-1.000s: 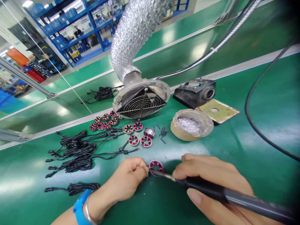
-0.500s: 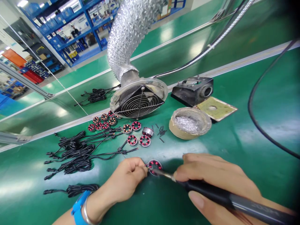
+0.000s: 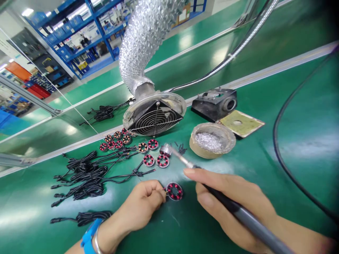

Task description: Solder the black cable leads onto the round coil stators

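The left hand (image 3: 148,201) is closed in a pinch, grasping the coil ring (image 3: 174,191) at its left edge, where thin wires (image 3: 165,191) show; the fingertips hide the exact grip. The coil ring, with red windings around a dark, open centre, is at the near middle of the green worktop (image 3: 169,231), between the 2 hands. A blue watch band (image 3: 90,238) and a silver bangle (image 3: 97,243) circle the left wrist.

The right hand (image 3: 227,201) is clenched around the dark handle of a soldering iron (image 3: 233,208), held like a pen. Its metal tip points away to the upper left, beside a silver-sided ring (image 3: 165,149); whether they touch, I cannot tell. The coil ring is apart from the tip.

Near the silver-sided ring lie 3 rings with red windings (image 3: 162,161) and 1 with orange windings (image 3: 143,147). More rings (image 3: 117,135) are grouped farther back, and short black pieces (image 3: 181,149) are scattered to the right. Coiled black cables (image 3: 90,180) lie on the left.

Behind the rings, a round hood with a fan grille (image 3: 155,118) hangs from a silver flexible duct (image 3: 140,42). Right of it sit a round tub (image 3: 212,141) with silvery material inside, a dark metal stand (image 3: 214,104) and a yellowish square pad (image 3: 240,122)
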Demonstrator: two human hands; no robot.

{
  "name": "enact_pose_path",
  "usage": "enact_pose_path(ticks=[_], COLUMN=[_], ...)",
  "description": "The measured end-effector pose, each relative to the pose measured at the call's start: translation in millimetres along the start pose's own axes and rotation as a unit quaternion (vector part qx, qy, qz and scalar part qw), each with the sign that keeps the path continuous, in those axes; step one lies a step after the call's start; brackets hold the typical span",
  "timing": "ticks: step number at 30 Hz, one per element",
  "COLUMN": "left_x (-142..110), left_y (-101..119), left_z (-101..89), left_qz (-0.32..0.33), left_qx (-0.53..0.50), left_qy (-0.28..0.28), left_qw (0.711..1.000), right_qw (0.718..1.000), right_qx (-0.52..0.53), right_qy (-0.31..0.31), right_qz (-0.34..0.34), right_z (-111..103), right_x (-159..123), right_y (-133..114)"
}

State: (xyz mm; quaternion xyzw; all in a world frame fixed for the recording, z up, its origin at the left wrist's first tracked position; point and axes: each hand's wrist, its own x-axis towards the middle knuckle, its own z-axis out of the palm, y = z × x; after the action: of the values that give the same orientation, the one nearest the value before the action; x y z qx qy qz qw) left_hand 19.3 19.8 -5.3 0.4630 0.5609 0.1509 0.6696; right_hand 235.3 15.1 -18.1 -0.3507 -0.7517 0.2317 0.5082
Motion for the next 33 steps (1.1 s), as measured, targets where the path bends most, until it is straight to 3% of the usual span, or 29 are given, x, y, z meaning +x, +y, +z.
enact_pose_path(ticks=[4,11,18,26,33], left_x=[-1,1,-4,-8,-13], left_y=[-3,-9,-5,-9,-6], left_z=[-2.0,-8.7,-8.8,-1.6,5.1], left_qz=[0.007,-0.050,-0.004,0.029,0.078], left_qx=[-0.013,-0.086,0.060,0.109,0.159], left_qy=[0.004,0.011,0.049,0.043,0.100], left_qw=[1.000,0.995,0.997,0.993,0.979], right_qw=[0.998,0.993,0.992,0.989,0.985], right_qx=[0.035,0.029,0.043,0.059,0.030], right_qy=[-0.030,-0.106,-0.117,-0.130,-0.154], right_qz=[-0.036,-0.034,-0.029,-0.033,-0.077], right_z=[20,37,32,32,40], right_x=[-3,-3,-6,-4,-7], right_y=[13,14,16,20,28])
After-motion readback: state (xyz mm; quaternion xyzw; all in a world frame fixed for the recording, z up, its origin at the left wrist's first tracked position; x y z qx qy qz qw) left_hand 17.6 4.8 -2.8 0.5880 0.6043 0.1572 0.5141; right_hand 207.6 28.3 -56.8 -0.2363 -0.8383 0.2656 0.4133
